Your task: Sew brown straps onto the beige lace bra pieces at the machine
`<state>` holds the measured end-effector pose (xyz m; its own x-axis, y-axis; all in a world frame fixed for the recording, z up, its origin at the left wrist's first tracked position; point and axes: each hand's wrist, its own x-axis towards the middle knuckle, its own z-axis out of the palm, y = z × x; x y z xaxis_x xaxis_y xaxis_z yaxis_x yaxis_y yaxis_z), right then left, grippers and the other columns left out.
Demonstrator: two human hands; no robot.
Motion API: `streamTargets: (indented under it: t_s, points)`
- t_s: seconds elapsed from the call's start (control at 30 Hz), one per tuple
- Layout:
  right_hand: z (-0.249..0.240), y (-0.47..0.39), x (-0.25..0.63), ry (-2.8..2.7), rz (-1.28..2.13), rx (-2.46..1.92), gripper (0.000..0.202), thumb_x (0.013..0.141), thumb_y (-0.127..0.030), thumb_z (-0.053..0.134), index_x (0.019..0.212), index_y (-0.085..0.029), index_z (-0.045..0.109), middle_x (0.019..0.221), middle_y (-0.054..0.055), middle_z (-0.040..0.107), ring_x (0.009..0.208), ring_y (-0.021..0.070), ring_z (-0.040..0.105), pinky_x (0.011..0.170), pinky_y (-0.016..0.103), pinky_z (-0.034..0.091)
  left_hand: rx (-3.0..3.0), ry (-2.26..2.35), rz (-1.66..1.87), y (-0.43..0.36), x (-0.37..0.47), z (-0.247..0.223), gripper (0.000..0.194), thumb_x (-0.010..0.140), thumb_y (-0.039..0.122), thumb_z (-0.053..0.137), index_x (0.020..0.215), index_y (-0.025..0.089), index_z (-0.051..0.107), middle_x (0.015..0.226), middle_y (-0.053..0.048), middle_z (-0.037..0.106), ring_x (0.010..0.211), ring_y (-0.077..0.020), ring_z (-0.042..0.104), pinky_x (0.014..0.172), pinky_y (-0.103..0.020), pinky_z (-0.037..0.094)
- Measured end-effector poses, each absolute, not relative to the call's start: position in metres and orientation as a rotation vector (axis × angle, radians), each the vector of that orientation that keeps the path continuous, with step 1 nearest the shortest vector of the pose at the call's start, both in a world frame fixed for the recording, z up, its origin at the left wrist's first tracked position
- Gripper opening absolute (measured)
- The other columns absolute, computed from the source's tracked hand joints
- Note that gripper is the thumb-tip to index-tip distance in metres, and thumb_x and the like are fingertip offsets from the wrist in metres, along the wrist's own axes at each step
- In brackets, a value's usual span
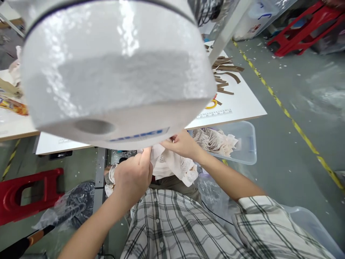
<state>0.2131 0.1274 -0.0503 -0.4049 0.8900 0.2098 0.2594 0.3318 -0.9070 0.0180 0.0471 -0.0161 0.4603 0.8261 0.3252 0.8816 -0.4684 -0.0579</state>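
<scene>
The large white head of a sewing machine (121,79) fills the upper middle of the view and hides the area beneath it. White fabric (172,163) hangs below its lower edge, over my lap. At the left side of the fabric, my left hand (134,171) is closed with its index finger stretched forward, pinching the cloth. My right hand (182,144) grips the fabric's upper right part, its fingertips partly hidden under the machine head. Both hands are close together, with cloth between them.
A clear plastic bin (249,144) with pale fabric pieces is right of my hands. Brown strips (225,68), yellow-handled scissors (211,104) and a ruler (215,113) lie on the white table (250,104). Red stools (29,194) stand left and far right.
</scene>
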Motion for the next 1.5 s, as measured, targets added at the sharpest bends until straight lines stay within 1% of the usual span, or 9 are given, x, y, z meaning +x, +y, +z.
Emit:
streamTargets:
  t_s: [0.13, 0.33, 0.6, 0.73, 0.93, 1.07, 1.2, 1.33, 1.5]
  points:
    - [-0.055, 0.122, 0.212, -1.836, 1.08, -0.979, 0.037, 0.087, -0.028, 0.059, 0.123, -0.023, 0.064, 0.124, 0.007, 0.062, 0.076, 0.0124, 0.059, 0.066, 0.027, 0.05, -2.484, -1.59, -0.454, 0.045, 0.01, -0.024, 0.032, 0.094, 0.019, 0.046, 0.122, 0.015, 0.06, 0.059, 0.001, 0.065, 0.051, -0.0139, 0.058, 0.046, -0.029, 0.025]
    - [-0.067, 0.111, 0.213, -1.743, 1.025, -1.083, 0.039, 0.089, -0.035, 0.062, 0.126, -0.022, 0.056, 0.1, 0.004, 0.065, 0.058, 0.009, 0.047, 0.061, 0.026, 0.047, -2.51, -2.112, -0.899, 0.035, -0.003, -0.024, 0.032, 0.095, 0.042, 0.051, 0.116, 0.019, 0.057, 0.088, -0.005, 0.071, 0.075, -0.0165, 0.067, 0.052, -0.021, 0.042]
    - [-0.057, 0.064, 0.227, -2.003, 1.089, -1.144, 0.026, 0.098, -0.037, 0.051, 0.086, -0.018, 0.065, 0.071, -0.001, 0.063, 0.063, 0.0116, 0.055, 0.059, 0.023, 0.038, -3.276, -2.49, -0.779, 0.054, -0.029, -0.021, 0.047, 0.091, 0.058, 0.051, 0.113, 0.02, 0.068, 0.114, -0.01, 0.069, 0.102, -0.026, 0.064, 0.082, -0.034, 0.052]
    - [-0.045, 0.025, 0.219, -2.092, 1.222, -0.916, 0.025, 0.097, -0.033, 0.052, 0.076, -0.02, 0.058, 0.063, -0.003, 0.055, 0.057, 0.0103, 0.05, 0.054, 0.022, 0.036, -3.676, -2.384, -0.985, 0.044, -0.027, -0.031, 0.042, 0.088, 0.057, 0.057, 0.095, 0.018, 0.072, 0.093, -0.007, 0.071, 0.086, -0.0222, 0.065, 0.073, -0.031, 0.052]
    - [-0.072, 0.024, 0.168, -2.059, 1.217, -0.708, 0.021, 0.096, -0.038, 0.054, 0.092, -0.02, 0.063, 0.07, 0.0, 0.058, 0.064, 0.0133, 0.054, 0.063, 0.025, 0.043, -2.803, -3.067, -1.711, 0.005, -0.055, -0.03, 0.038, 0.087, 0.052, 0.061, 0.084, 0.014, 0.069, 0.074, -0.003, 0.065, 0.064, -0.0138, 0.056, 0.06, -0.026, 0.046]
    - [-0.092, 0.036, 0.118, -1.749, 1.669, -0.695, 0.056, 0.076, -0.061, 0.072, 0.113, -0.02, 0.062, 0.104, 0.008, 0.063, 0.094, 0.0218, 0.059, 0.08, 0.033, 0.05, -2.576, -3.171, -1.716, -0.009, -0.082, -0.029, 0.037, 0.087, 0.05, 0.063, 0.08, 0.014, 0.068, 0.07, -0.001, 0.06, 0.061, -0.0116, 0.05, 0.057, -0.023, 0.041]
    - [-0.106, 0.032, 0.092, -0.9, 2.122, -0.854, 0.034, 0.085, -0.056, 0.065, 0.099, -0.024, 0.064, 0.081, -0.001, 0.06, 0.071, 0.012, 0.056, 0.067, 0.025, 0.051, -2.66, -3.169, -1.275, -0.011, -0.094, -0.044, 0.037, 0.089, 0.05, 0.057, 0.08, 0.016, 0.067, 0.071, -0.001, 0.059, 0.063, -0.0132, 0.051, 0.058, -0.025, 0.04]
    - [-0.129, 0.021, 0.096, -0.809, 1.84, -1.026, 0.024, 0.082, -0.045, 0.072, 0.092, -0.024, 0.063, 0.08, -0.003, 0.062, 0.071, 0.0105, 0.059, 0.072, 0.025, 0.053, -2.16, -2.827, -1.023, -0.011, -0.083, -0.074, 0.023, 0.085, 0.039, 0.062, 0.09, 0.018, 0.066, 0.091, -0.006, 0.065, 0.083, -0.0198, 0.056, 0.074, -0.03, 0.044]
    - [-0.154, 0.012, 0.116, -1.556, 1.22, -1.117, 0.012, 0.092, -0.034, 0.06, 0.094, -0.025, 0.067, 0.095, 0.004, 0.069, 0.093, 0.0195, 0.065, 0.086, 0.036, 0.054, -2.355, -3.13, -1.458, -0.008, -0.05, -0.11, 0.038, 0.089, 0.052, 0.055, 0.083, 0.017, 0.067, 0.076, -0.004, 0.065, 0.07, -0.016, 0.056, 0.068, -0.027, 0.045]
